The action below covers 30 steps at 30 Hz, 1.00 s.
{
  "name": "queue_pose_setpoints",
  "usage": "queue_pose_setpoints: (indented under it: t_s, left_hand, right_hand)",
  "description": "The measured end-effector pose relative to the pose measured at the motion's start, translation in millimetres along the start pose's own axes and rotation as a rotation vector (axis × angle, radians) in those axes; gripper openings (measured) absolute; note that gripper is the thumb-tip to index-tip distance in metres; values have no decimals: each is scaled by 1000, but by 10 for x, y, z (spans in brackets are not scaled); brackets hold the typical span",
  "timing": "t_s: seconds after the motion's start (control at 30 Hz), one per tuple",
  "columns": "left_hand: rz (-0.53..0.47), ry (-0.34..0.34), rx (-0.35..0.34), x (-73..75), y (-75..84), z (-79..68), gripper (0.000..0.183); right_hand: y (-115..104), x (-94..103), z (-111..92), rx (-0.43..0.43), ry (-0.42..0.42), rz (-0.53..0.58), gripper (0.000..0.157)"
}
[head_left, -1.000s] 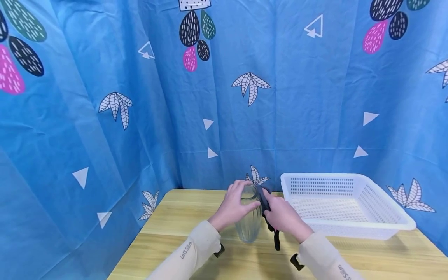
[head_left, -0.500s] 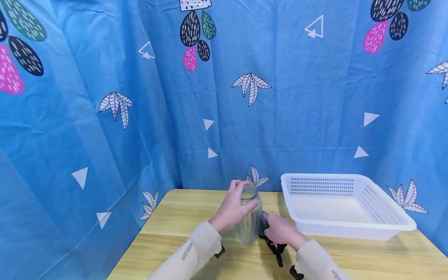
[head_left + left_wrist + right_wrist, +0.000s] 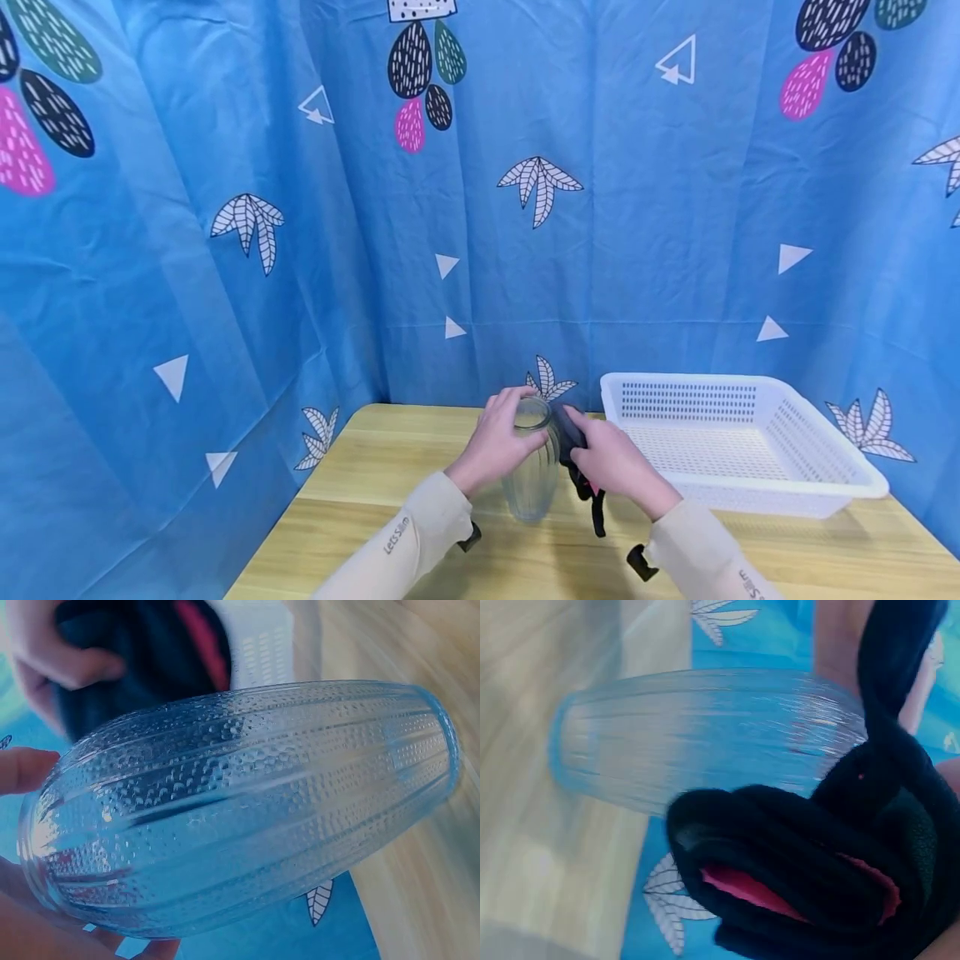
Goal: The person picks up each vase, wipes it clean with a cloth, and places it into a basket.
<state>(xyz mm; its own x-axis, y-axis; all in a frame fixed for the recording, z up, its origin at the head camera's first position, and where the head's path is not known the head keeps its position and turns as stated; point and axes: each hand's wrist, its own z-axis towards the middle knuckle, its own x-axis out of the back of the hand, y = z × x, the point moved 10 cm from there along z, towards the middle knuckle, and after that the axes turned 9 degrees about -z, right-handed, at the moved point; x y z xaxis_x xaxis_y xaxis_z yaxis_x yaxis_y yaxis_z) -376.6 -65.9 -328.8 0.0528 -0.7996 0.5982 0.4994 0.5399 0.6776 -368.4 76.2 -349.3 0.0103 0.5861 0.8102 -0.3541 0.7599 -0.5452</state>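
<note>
A clear ribbed glass vase [image 3: 531, 487] stands on the wooden table, its mouth up. My left hand [image 3: 495, 446] grips it around the neck, thumb on the near side and fingers behind the rim. Against the vase's right side, near the shoulder, my right hand [image 3: 613, 460] holds a dark folded cloth [image 3: 570, 429]. In the right wrist view the cloth [image 3: 780, 855] shows black layers with pink inside, and a black strap runs up from it. The left wrist view has the vase [image 3: 247, 802] lengthwise, its dimpled surface overlapping the cloth [image 3: 142, 667].
A white perforated plastic basket [image 3: 738, 492] sits at the right of the wooden table [image 3: 390, 475]. Blue patterned curtain [image 3: 480, 208] hangs behind and at the left of the table. Dark wrist bands show below both sleeves.
My right hand slid down the vase's side with the cloth, then came back up near the shoulder. The left hand has kept its hold, and the vase stays in place.
</note>
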Motion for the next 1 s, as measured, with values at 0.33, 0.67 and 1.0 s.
queue_pose_setpoints:
  t_s: [0.33,0.67,1.0]
  left_hand:
    - [-27,-16,-5,-23,-25,11,66]
    - [14,-1,-15,-16,-66,0,64]
    - [153,25,-14,23,-59,-11,68]
  right_hand:
    - [87,-200,65,-4,-3,-8,74]
    - [277,-709,-10,45,-200,-57,52]
    - [239,-550,-15,33,-136,-29,67]
